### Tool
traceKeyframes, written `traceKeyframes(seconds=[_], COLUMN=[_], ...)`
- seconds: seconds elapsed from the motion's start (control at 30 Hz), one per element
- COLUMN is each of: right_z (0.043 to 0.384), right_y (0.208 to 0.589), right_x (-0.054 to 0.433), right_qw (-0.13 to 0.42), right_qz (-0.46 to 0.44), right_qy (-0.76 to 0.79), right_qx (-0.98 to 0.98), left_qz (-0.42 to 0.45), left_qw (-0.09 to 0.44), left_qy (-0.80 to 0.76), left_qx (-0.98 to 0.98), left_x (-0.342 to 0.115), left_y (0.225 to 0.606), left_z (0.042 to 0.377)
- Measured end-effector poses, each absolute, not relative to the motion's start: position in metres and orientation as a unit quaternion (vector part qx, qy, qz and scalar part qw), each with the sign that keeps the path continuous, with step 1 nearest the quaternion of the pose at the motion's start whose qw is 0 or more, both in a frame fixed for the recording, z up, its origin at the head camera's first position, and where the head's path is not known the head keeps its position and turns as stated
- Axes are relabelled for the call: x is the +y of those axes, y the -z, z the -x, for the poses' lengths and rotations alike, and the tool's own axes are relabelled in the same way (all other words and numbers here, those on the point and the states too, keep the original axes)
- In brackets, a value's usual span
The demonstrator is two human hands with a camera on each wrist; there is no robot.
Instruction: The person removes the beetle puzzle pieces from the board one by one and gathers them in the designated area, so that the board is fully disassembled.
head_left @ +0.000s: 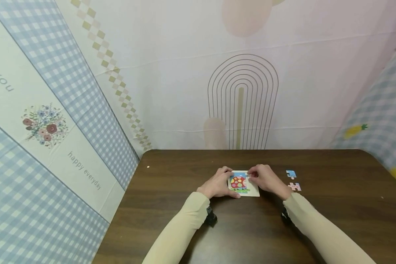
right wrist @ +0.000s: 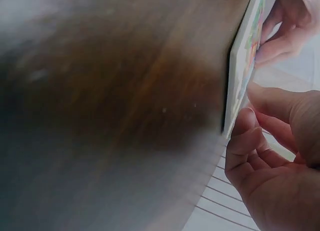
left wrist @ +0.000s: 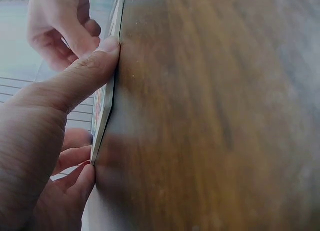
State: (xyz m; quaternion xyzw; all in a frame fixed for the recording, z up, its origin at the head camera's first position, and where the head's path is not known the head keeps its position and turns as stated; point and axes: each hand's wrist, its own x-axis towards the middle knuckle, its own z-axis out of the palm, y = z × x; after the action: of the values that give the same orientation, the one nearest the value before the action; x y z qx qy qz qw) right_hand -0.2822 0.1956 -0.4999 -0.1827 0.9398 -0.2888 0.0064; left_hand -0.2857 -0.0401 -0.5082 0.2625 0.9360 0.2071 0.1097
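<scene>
Left grip [head_left: 217, 185] clasps puzzle board [head_left: 255, 191]; right grip [head_left: 263, 177] over right side, pinch unclear. Likely piece-fitting; next wants careful aligning.

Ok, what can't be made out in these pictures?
Head view: what, if anything, the right hand holds; its fingers hide it.
Left wrist view: the face of the puzzle board; nearly edge-on, partly behind the left thumb.
Head view: detail on the loose pieces; too small.
Head view: start of the upper lettering; cut off by left edge.
</scene>
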Motion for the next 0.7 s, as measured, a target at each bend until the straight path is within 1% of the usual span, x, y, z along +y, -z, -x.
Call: traceKeyframes(seconds=[0.27, 0.53, 0.7], right_z=[0.2892, 0.2929, 0.2923], right_y=[0.5031, 0.4996, 0.5024], right_x=[0.1912, 0.1864, 0.1861], right_qw=[0.006, 0.045, 0.042], right_qz=[0.178, 0.157, 0.151], right_qy=[0.278, 0.290, 0.295], right_qx=[0.944, 0.943, 0.943], left_qz=[-0.266, -0.269, -0.269], left_qw=[0.110, 0.104, 0.105], left_qy=[-0.209, -0.203, -0.204], left_qx=[0.935, 0.936, 0.936], left_x=[-0.0392, -0.0401, -0.0406], left_y=[0.5061, 0.5068, 0.5074], left_z=[0.2861, 0.2879, 0.2873])
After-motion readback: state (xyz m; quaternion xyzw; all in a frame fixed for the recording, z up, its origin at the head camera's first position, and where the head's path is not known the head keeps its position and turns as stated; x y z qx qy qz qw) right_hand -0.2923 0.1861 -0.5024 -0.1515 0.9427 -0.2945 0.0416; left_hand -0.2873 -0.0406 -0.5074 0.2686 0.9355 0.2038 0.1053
